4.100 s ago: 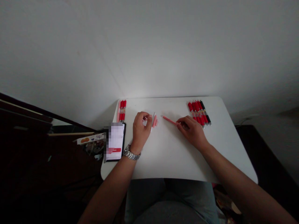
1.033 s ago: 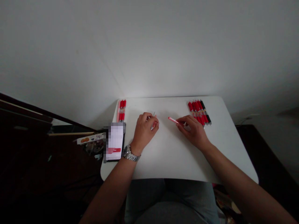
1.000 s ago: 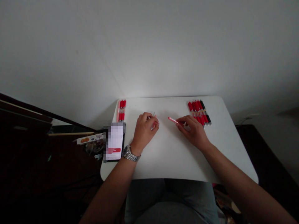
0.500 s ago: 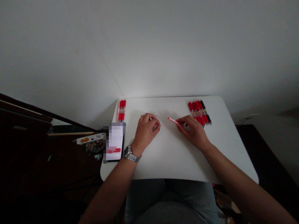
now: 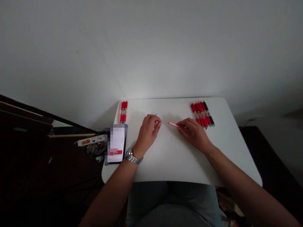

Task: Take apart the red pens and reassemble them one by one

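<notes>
On a small white table point(image 5: 175, 160) my left hand point(image 5: 148, 131), with a metal watch on its wrist, is closed around small pink pen parts point(image 5: 156, 123); a thin refill tip sticks out above the fingers. My right hand point(image 5: 193, 132) pinches one end of a pink pen barrel point(image 5: 173, 125) whose free end points left toward my left hand. A short gap separates the barrel from the left hand's parts.
Several red pens and one black pen point(image 5: 202, 114) lie in a row at the table's far right. A few red pens point(image 5: 123, 112) lie at the far left corner. A phone point(image 5: 115, 143) rests on the left edge. Dark furniture stands to the left.
My right hand has brought the pink barrel a little left and lower, closer to my left hand. My left hand has shifted slightly right, still closed on the small pink parts.
</notes>
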`<action>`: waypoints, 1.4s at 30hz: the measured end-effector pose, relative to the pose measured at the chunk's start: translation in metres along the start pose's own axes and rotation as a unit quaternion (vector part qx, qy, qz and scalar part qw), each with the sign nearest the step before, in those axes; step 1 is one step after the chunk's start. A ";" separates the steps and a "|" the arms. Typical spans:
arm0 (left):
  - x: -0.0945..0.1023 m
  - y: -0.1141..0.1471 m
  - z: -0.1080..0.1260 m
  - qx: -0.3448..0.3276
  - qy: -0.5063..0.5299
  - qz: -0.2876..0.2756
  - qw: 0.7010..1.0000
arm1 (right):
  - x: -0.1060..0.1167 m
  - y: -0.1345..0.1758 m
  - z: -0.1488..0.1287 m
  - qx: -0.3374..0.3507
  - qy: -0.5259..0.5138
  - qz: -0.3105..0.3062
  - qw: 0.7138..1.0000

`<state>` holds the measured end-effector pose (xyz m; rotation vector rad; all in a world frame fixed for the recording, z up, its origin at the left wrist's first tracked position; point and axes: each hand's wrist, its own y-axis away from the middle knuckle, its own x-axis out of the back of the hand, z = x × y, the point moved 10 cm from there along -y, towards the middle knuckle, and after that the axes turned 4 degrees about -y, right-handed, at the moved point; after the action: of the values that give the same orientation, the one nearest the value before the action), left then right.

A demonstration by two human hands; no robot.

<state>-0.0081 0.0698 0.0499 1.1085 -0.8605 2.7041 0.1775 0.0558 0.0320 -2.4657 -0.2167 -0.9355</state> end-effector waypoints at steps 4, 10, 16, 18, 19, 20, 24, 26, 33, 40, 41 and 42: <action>-0.001 0.002 -0.004 0.019 0.025 0.003 1.000 | -0.002 -0.001 -0.001 0.002 -0.002 -0.007 1.000; -0.003 -0.001 0.009 -0.013 -0.020 -0.027 0.999 | -0.007 -0.002 -0.002 0.002 0.011 -0.025 1.000; -0.004 -0.002 0.010 -0.010 -0.030 -0.029 0.999 | -0.010 -0.003 -0.001 -0.003 0.008 -0.032 0.999; -0.002 -0.002 0.006 -0.002 -0.038 -0.016 0.999 | -0.009 -0.003 -0.001 -0.006 0.004 -0.031 1.000; 0.000 -0.002 0.004 0.002 -0.042 -0.008 0.999 | -0.009 -0.003 0.000 -0.007 0.003 -0.031 0.999; 0.002 -0.002 0.002 0.007 -0.047 0.002 0.999 | -0.009 -0.003 0.000 -0.008 0.000 -0.031 0.999; 0.007 -0.002 -0.008 0.032 -0.059 0.027 0.997 | -0.009 -0.002 0.001 -0.008 -0.011 -0.030 0.999; 0.008 -0.003 -0.013 0.043 -0.063 0.032 0.997 | -0.009 -0.002 0.003 -0.011 -0.013 -0.030 0.999; 0.010 -0.013 -0.011 0.045 -0.103 0.017 0.993 | -0.010 -0.002 0.006 -0.020 -0.018 -0.028 0.999; -0.002 -0.050 -0.008 0.022 -0.148 -0.022 0.988 | -0.010 -0.003 0.007 -0.025 -0.017 -0.031 0.999; -0.006 -0.056 -0.010 0.022 -0.158 -0.030 0.987 | -0.010 -0.003 0.007 -0.023 -0.018 -0.030 0.999; -0.010 -0.062 -0.013 0.024 -0.168 -0.041 0.985 | -0.010 -0.003 0.007 -0.022 -0.019 -0.029 0.999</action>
<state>0.0093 0.1298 0.0647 1.6047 -0.7711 2.5212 0.1734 0.0620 0.0220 -2.5308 -0.2858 -0.9264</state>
